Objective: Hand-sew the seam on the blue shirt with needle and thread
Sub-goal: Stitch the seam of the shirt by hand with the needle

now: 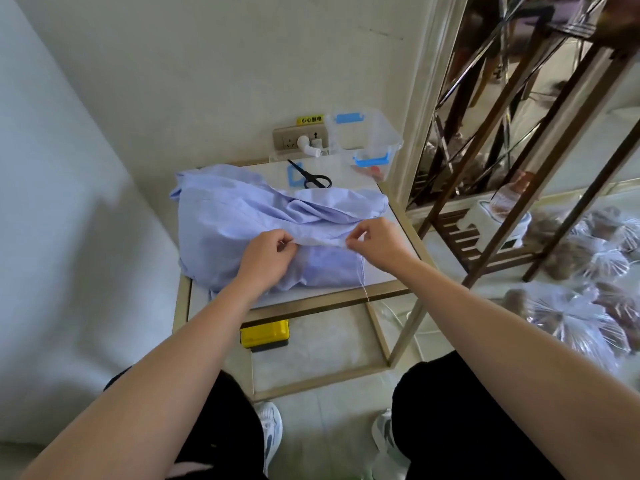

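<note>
Currently, one head view, items as seen:

1. blue shirt [242,220]: ctr of frame, crumpled in a heap on the desk [311,301], covering most of the top. A folded seam edge runs left-right across its near part, stretched between both hands.
2. left hand [268,256]: ctr frame, left end of the seam. Grip closed tight, fingers curled, thumb and fingertips pinching the fabric fold.
3. right hand [375,242]: just right of ctr, other end of the seam. Grip closed to a pinch, thumb and forefinger on the fabric edge. Needle too small to make out.
4. thread [363,282]: white, hangs from below the right hand down past the desk's front rim.
5. scissors [313,178]: black handles, lying on the desk behind the shirt, on a blue clip-like piece [294,176].
6. clear box [367,136] w/ blue latches: back right corner of the desk, against the wall.
7. wall socket [298,140]: behind the desk, white plug in it, yellow label above.
8. yellow case [265,332]: on the floor under the desk, lower ctr.
9. metal shelf rack [519,168]: upper right.
10. plastic bags [571,317]: tied, on the floor, right edge.
</note>
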Demonstrator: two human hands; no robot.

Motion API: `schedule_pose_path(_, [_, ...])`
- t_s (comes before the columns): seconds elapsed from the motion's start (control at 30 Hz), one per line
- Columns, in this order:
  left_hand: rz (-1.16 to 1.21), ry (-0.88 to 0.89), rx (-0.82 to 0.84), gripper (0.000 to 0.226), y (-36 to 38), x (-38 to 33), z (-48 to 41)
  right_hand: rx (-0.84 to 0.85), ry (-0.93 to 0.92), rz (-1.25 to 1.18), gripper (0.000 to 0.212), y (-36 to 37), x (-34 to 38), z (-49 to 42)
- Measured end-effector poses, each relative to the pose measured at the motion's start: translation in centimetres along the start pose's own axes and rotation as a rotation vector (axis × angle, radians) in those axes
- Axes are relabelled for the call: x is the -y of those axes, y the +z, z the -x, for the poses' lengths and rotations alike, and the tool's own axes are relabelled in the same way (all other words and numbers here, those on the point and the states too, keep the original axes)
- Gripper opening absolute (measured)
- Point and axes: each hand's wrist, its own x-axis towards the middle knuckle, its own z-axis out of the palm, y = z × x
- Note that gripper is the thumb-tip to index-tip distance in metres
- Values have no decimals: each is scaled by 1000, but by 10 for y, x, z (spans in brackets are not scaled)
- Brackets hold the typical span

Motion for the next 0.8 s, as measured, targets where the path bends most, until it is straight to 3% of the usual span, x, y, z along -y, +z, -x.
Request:
schedule_pose_path(0.13, [54, 36, -34, 38, -5, -1, -2, -83, 60, -183, 45, -14, 0, -2])
schedule_pose_path(0.2, [72, 65, -68, 45, -8, -4, 0, -42, 67, -270, 44, -19, 4, 0])
schedule_pose_path(0.3, [86, 86, -103, 47, -13, -5, 4, 10, 79, -451, 24, -19, 7, 3])
schedule_pose_path(0.47, [136, 155, -78, 39, -20, 3, 4, 147, 179, -542, 53, -10, 2, 0])
schedule_pose_path(0.6, [202, 184, -24, 26, -24, 5, 8, 187, 236, -517, 37, -5, 4, -4])
schedule_pose_path(0.8, [193, 163, 1, 29, -26, 11, 5, 171, 224, -408, 14, -1, 2, -7])
